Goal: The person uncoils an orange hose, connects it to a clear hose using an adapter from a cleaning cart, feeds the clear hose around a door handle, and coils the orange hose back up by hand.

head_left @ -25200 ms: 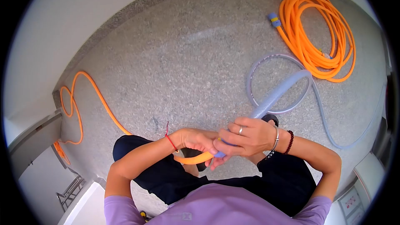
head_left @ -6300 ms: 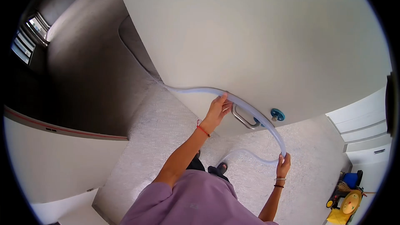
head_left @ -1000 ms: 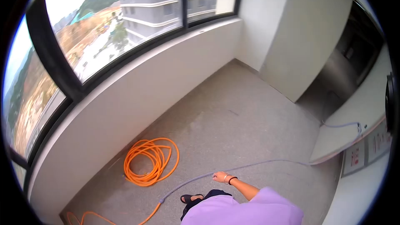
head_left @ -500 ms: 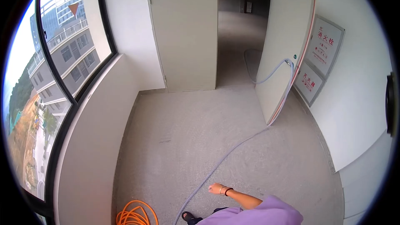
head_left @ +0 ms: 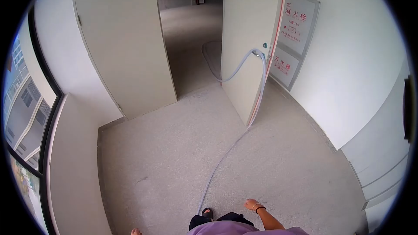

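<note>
My right hand (head_left: 251, 204), with bands round its wrist, hangs low over the grey floor at the bottom of the head view. Its fingers are curled closed, and nothing shows in them. Only a small piece of my left hand (head_left: 136, 231) shows at the bottom edge; its fingers cannot be made out. Between the two hands a pale grey hose (head_left: 216, 164) runs along the floor from beside my sandalled foot (head_left: 207, 213). It rises to the open door (head_left: 244, 30), loops over the handle and trails into the dark room behind. Neither hand touches the hose.
A second door leaf (head_left: 119, 43) stands left of the doorway. Cabinet panels with red lettering (head_left: 296, 21) are set in the right wall. A black-framed window (head_left: 47, 141) and a low wall (head_left: 72, 169) run along the left side.
The view has turned right and come nearer to the doorway. The orange coil at lower left has left the view. A bit of my left hand now shows. My right hand stays closed.
</note>
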Action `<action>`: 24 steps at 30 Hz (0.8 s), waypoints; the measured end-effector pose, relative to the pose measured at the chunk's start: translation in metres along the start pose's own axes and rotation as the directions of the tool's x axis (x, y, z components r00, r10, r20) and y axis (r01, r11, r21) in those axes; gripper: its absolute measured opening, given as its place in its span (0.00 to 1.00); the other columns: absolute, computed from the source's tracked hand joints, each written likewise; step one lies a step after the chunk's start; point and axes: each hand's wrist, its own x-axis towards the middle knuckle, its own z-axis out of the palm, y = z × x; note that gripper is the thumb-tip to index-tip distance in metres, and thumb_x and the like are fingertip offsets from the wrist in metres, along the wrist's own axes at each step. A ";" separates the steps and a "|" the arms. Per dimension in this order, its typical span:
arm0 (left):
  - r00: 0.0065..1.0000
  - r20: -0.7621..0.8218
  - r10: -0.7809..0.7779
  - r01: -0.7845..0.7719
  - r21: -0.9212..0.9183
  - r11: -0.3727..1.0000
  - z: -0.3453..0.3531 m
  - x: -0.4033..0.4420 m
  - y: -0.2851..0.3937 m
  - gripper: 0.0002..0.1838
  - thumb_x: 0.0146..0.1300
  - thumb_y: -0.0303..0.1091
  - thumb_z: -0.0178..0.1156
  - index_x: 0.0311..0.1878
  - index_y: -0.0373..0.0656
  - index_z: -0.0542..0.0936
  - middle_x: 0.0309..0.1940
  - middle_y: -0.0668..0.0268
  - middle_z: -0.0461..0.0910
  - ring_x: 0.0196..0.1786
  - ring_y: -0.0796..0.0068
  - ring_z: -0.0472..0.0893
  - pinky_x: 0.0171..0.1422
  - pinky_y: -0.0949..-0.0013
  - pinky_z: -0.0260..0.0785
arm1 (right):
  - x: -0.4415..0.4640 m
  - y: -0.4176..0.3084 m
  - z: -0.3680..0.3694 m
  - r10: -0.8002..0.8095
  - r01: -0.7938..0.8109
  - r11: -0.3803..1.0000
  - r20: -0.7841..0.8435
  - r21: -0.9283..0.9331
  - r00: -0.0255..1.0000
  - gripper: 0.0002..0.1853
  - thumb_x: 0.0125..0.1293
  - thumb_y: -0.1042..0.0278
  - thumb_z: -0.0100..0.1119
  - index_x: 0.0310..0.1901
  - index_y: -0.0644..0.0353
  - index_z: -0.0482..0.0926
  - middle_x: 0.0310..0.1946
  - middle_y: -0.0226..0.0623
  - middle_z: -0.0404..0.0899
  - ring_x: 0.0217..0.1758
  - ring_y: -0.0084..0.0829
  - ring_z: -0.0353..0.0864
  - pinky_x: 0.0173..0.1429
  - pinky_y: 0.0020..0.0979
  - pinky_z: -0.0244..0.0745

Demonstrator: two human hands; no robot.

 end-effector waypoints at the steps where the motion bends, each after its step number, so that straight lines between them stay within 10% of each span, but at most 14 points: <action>1: 0.989 -0.079 0.123 -0.118 0.058 0.991 0.052 0.015 0.056 0.17 0.56 0.35 0.52 0.46 0.37 0.77 0.30 0.63 0.77 0.31 0.72 0.76 0.32 0.73 0.68 | 0.000 0.039 -0.006 0.088 -0.074 0.994 -0.183 0.082 0.979 0.19 0.58 0.53 0.46 0.39 0.61 0.78 0.38 0.50 0.79 0.44 0.49 0.77 0.50 0.43 0.71; 2: 0.967 0.024 0.254 -0.255 0.089 0.963 0.114 0.013 0.120 0.14 0.55 0.35 0.52 0.41 0.37 0.78 0.24 0.70 0.73 0.21 0.80 0.70 0.22 0.79 0.59 | -0.003 0.070 -0.023 0.223 -0.197 0.967 -0.163 0.161 0.961 0.21 0.57 0.51 0.47 0.39 0.62 0.78 0.38 0.51 0.78 0.45 0.50 0.76 0.50 0.43 0.71; 5: 0.621 0.419 0.662 -0.784 0.317 0.534 0.295 0.031 0.259 0.15 0.58 0.35 0.51 0.44 0.35 0.78 0.39 0.55 0.80 0.42 0.61 0.79 0.47 0.66 0.69 | -0.014 0.147 -0.054 0.548 -0.366 0.773 -0.256 0.518 0.796 0.18 0.56 0.53 0.51 0.36 0.61 0.78 0.33 0.40 0.81 0.39 0.39 0.79 0.47 0.36 0.73; 8: 0.406 0.624 0.668 -0.900 0.147 0.410 0.477 -0.014 0.351 0.14 0.59 0.35 0.53 0.44 0.37 0.78 0.38 0.55 0.80 0.41 0.64 0.80 0.46 0.68 0.71 | -0.010 0.219 -0.072 0.357 -0.084 0.835 -0.420 0.544 0.834 0.11 0.54 0.59 0.54 0.30 0.57 0.75 0.25 0.33 0.78 0.34 0.33 0.79 0.41 0.33 0.75; 10: 0.295 0.712 0.637 -0.896 -0.024 0.443 0.574 -0.069 0.384 0.15 0.61 0.35 0.52 0.47 0.38 0.77 0.39 0.57 0.80 0.42 0.67 0.80 0.47 0.68 0.70 | -0.010 0.230 -0.111 0.036 -0.175 0.936 -0.410 -0.306 0.911 0.05 0.53 0.65 0.55 0.27 0.54 0.71 0.20 0.29 0.74 0.32 0.29 0.78 0.36 0.31 0.75; 12: 0.226 0.783 0.579 -0.831 -0.155 0.534 0.663 -0.107 0.396 0.14 0.61 0.35 0.52 0.47 0.37 0.77 0.38 0.60 0.80 0.40 0.70 0.79 0.45 0.69 0.70 | 0.020 0.264 -0.127 -0.136 -0.057 0.910 -0.428 -0.410 0.894 0.04 0.56 0.67 0.53 0.26 0.54 0.70 0.19 0.28 0.73 0.27 0.26 0.77 0.29 0.28 0.75; 13: 0.243 0.825 0.510 -0.801 -0.125 0.585 0.697 -0.127 0.401 0.14 0.61 0.34 0.52 0.47 0.38 0.77 0.37 0.61 0.80 0.38 0.71 0.78 0.43 0.70 0.70 | 0.047 0.283 -0.126 0.255 -0.240 0.967 -0.255 0.086 0.933 0.09 0.46 0.64 0.60 0.29 0.56 0.74 0.29 0.40 0.78 0.37 0.40 0.78 0.39 0.38 0.76; 15: 0.258 0.850 0.460 -0.767 -0.109 0.633 0.766 -0.161 0.417 0.14 0.61 0.34 0.53 0.46 0.38 0.77 0.35 0.62 0.80 0.36 0.73 0.77 0.41 0.71 0.70 | 0.087 0.304 -0.149 0.418 -0.359 0.832 -0.052 0.423 0.907 0.07 0.48 0.66 0.59 0.29 0.57 0.74 0.29 0.43 0.78 0.37 0.43 0.79 0.37 0.40 0.76; 16: 0.224 0.857 0.464 -0.775 -0.132 0.618 0.790 -0.172 0.422 0.14 0.61 0.34 0.53 0.46 0.38 0.78 0.35 0.62 0.80 0.34 0.74 0.76 0.40 0.71 0.69 | 0.089 0.290 -0.171 0.177 -0.197 0.975 -0.179 -0.105 0.968 0.06 0.49 0.69 0.58 0.28 0.58 0.74 0.31 0.44 0.78 0.38 0.44 0.79 0.39 0.41 0.76; 17: 0.194 0.867 0.460 -0.784 -0.145 0.604 0.822 -0.180 0.431 0.14 0.61 0.34 0.53 0.45 0.37 0.78 0.34 0.63 0.79 0.33 0.75 0.75 0.38 0.72 0.68 | 0.105 0.289 -0.193 0.121 -0.163 0.967 -0.209 -0.195 0.970 0.06 0.51 0.65 0.56 0.28 0.57 0.75 0.32 0.44 0.78 0.37 0.46 0.78 0.40 0.41 0.76; 19: 0.164 0.862 0.480 -0.785 -0.181 0.592 0.870 -0.199 0.458 0.14 0.61 0.36 0.53 0.46 0.39 0.78 0.31 0.66 0.77 0.32 0.78 0.73 0.36 0.74 0.67 | 0.112 0.247 -0.252 0.487 -0.374 0.827 -0.201 0.419 0.850 0.09 0.55 0.62 0.50 0.27 0.57 0.75 0.31 0.43 0.78 0.38 0.46 0.78 0.40 0.40 0.75; 24: 0.094 0.804 0.587 -0.775 -0.311 0.550 1.021 -0.223 0.547 0.13 0.60 0.35 0.52 0.44 0.38 0.78 0.28 0.70 0.75 0.29 0.81 0.71 0.33 0.76 0.65 | 0.176 0.271 -0.323 -0.021 0.059 0.997 -0.520 0.058 0.854 0.11 0.57 0.65 0.43 0.29 0.56 0.77 0.32 0.42 0.78 0.37 0.46 0.77 0.42 0.39 0.74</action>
